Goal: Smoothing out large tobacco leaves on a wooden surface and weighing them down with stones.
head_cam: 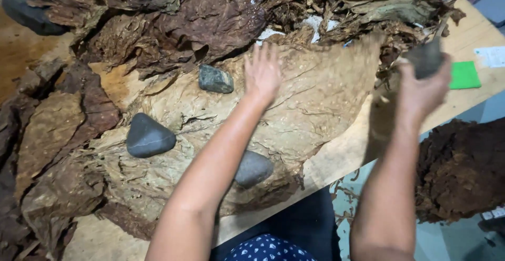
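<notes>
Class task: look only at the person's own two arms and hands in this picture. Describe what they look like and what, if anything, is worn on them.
Both forearms are bare: no sleeves reach into view, and no gloves cover the left hand or the right hand. No watch, bracelet or ring is visible. The right hand is motion-blurred, so small details on its fingers cannot be told. The arms look slim.

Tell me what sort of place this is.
Likely a leaf-sorting workbench, perhaps for tobacco. Big dried brown leaves cover the wooden table, dark stones weigh them flat, the left hand smooths one, and the right hand lifts another stone.
</notes>
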